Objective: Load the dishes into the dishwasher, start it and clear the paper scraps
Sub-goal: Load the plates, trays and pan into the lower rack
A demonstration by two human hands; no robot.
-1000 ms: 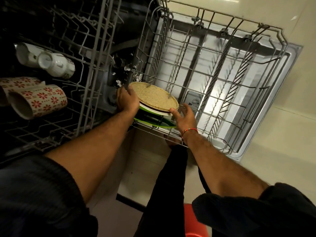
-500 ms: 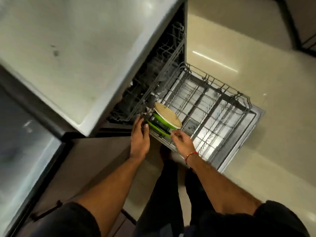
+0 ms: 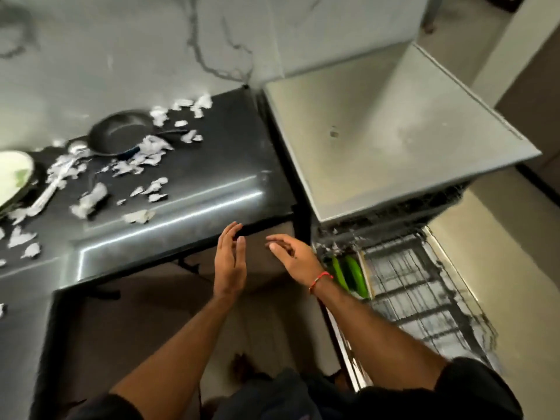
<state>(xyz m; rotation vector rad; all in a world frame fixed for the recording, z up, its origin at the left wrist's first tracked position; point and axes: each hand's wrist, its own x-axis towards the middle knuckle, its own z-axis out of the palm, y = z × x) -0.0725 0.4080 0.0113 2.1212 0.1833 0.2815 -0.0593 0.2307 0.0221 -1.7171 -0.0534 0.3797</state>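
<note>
**Hands free beside the loaded rack**

A dark countertop (image 3: 212, 165) runs against a marbled wall, with the grey dishwasher (image 3: 394, 140) standing to its right. Both hands hang in front of the counter's edge, holding nothing: the left hand (image 3: 230, 265) has straight fingers, the right hand (image 3: 292, 257) loosely relaxed ones. Just right of the right hand, green plates (image 3: 354, 275) stand on edge in the pulled-out lower rack (image 3: 424, 292). Well left of the left hand, paper scraps (image 3: 145, 159) lie scattered around a black frying pan (image 3: 121, 131) and a pale plate (image 3: 15, 174).
</note>
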